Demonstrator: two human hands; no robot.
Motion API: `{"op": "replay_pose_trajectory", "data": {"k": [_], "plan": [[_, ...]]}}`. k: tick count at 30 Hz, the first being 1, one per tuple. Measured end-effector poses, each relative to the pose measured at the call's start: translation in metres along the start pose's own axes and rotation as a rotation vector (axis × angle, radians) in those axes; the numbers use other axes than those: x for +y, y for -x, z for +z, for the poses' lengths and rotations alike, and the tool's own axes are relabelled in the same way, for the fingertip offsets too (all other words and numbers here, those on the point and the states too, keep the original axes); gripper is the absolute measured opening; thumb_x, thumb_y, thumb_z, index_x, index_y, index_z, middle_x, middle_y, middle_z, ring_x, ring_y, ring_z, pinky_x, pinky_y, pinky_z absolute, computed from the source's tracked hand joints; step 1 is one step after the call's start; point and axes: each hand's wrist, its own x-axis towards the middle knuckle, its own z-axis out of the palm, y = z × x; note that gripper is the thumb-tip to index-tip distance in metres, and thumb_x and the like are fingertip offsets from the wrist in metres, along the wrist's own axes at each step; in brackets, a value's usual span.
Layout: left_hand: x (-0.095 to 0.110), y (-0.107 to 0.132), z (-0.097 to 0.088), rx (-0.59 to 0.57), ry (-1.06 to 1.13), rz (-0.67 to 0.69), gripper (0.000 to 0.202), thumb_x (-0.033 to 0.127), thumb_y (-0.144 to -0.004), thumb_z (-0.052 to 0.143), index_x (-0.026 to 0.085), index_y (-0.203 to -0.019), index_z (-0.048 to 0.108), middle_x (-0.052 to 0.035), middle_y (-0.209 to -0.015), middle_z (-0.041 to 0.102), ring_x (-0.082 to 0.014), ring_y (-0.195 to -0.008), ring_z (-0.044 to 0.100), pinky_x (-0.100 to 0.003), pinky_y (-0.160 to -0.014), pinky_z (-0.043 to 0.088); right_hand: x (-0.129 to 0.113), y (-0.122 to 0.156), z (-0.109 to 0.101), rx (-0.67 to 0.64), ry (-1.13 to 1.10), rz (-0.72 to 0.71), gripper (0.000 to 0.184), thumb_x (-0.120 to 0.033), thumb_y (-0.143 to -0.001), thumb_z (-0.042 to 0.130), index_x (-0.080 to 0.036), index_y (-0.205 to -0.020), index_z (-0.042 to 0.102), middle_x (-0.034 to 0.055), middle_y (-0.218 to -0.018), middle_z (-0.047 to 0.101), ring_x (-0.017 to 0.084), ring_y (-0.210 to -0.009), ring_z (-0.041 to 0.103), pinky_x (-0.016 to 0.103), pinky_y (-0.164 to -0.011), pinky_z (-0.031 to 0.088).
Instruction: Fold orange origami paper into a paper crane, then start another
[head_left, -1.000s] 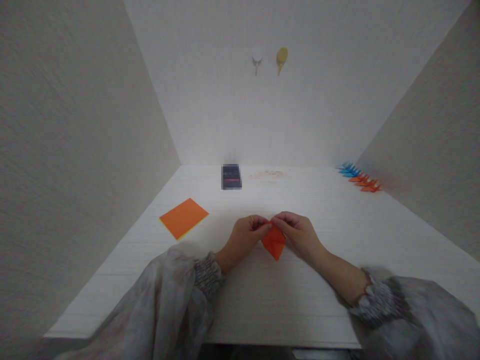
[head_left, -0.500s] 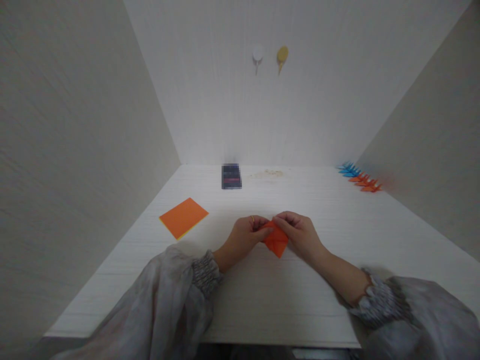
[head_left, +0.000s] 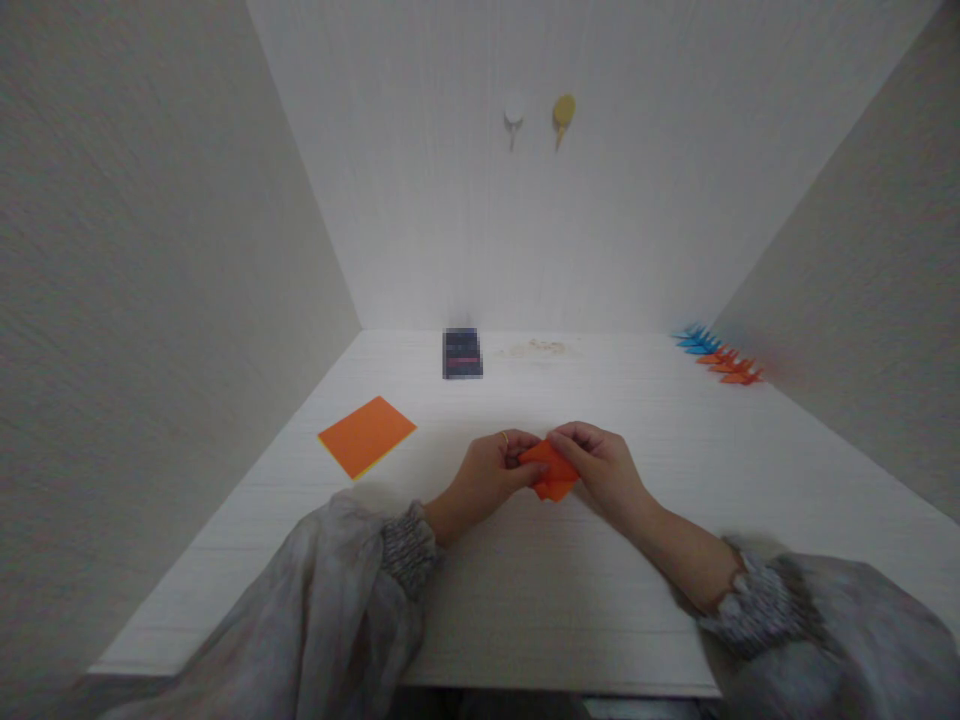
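Observation:
A small folded piece of orange paper (head_left: pixel 551 474) is held just above the white table (head_left: pixel 525 590) near its middle. My left hand (head_left: pixel 487 475), with a ring on one finger, pinches the paper's left side. My right hand (head_left: pixel 600 468) pinches its upper right edge. Both hands are closed on the paper, fingertips almost meeting over it. Grey loose sleeves cover both forearms.
A flat stack of orange paper sheets (head_left: pixel 367 435) lies at the left. A dark box (head_left: pixel 462 353) stands at the back centre. A row of blue folded figures (head_left: pixel 696 339) and orange folded figures (head_left: pixel 733 367) lines the right wall. Two hooks (head_left: pixel 538 112) hang on the back wall.
The paper's lower point has come up toward my hands, so the piece now looks shorter and flatter. Both hands stay in nearly the same place.

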Motion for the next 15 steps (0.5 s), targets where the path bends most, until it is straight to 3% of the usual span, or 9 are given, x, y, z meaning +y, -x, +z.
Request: {"op": "replay_pose_trajectory", "data": {"k": [6,15], "plan": [[-0.0004,-0.0003,0.0004,-0.003,0.035,-0.021,0.029,0.013,-0.058,0.067,0.013,-0.084,0.053,0.0001,-0.069,0.061,-0.0095,-0.06,0.059,-0.022,-0.059,0.046,-0.0024,0.0009,0.0001,0.009,0.008,0.008,0.023,-0.039,-0.071,0.056,-0.016,-0.066,0.061,0.0006,-0.058,0.058,0.012,-0.051,0.05,0.024,-0.048,0.038],[0.0013,-0.0028,0.0004,-0.006,0.046,-0.128,0.03,0.009,-0.052,0.069,0.011,-0.079,0.055,-0.002,-0.069,0.063,-0.0102,-0.059,0.059,-0.023,-0.058,0.046,0.0021,0.002,-0.0008,-0.002,0.037,-0.016,0.022,-0.038,-0.072,0.055,-0.018,-0.066,0.061,0.0007,-0.059,0.059,0.013,-0.053,0.05,0.024,-0.049,0.04]]}}
